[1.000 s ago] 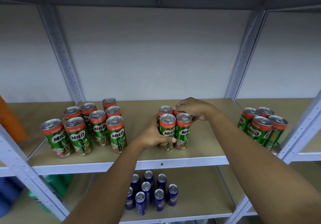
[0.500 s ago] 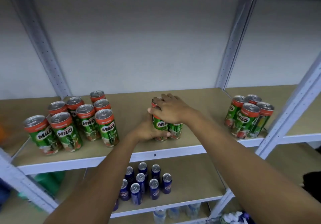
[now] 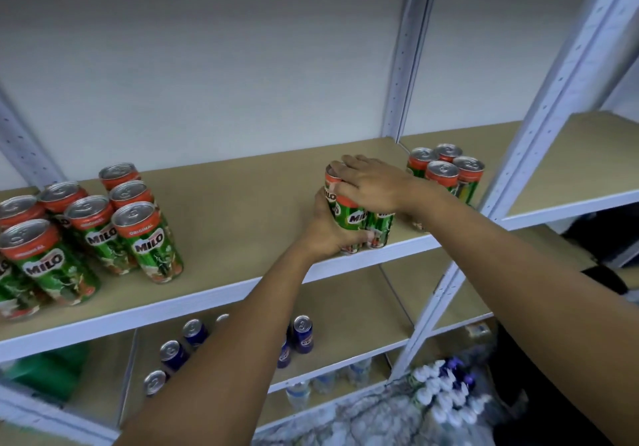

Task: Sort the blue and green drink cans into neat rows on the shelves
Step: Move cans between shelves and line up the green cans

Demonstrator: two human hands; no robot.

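A small cluster of green Milo cans (image 3: pixel 356 219) stands near the front edge of the tan upper shelf (image 3: pixel 242 203). My left hand (image 3: pixel 326 229) wraps around the cluster's left and front side. My right hand (image 3: pixel 371 184) lies over the can tops, fingers curled down onto them. Several more green cans (image 3: pixel 103 227) stand in rows at the shelf's left. Another group of green cans (image 3: pixel 447 176) stands to the right, past my right wrist. Several blue cans (image 3: pixel 302 333) sit on the lower shelf, partly hidden by my left forearm.
White metal uprights (image 3: pixel 553 106) separate the shelf bays. A green pack (image 3: pixel 52 369) lies at the lower left. Water bottles (image 3: pixel 325 381) stand on the bottom shelf, and a wrapped pack of bottles (image 3: pixel 442 393) sits on the floor at the right.
My right hand has come down from behind the cluster to cover the can tops. Both hands and the held cans have shifted right along the shelf, toward the right-hand group.
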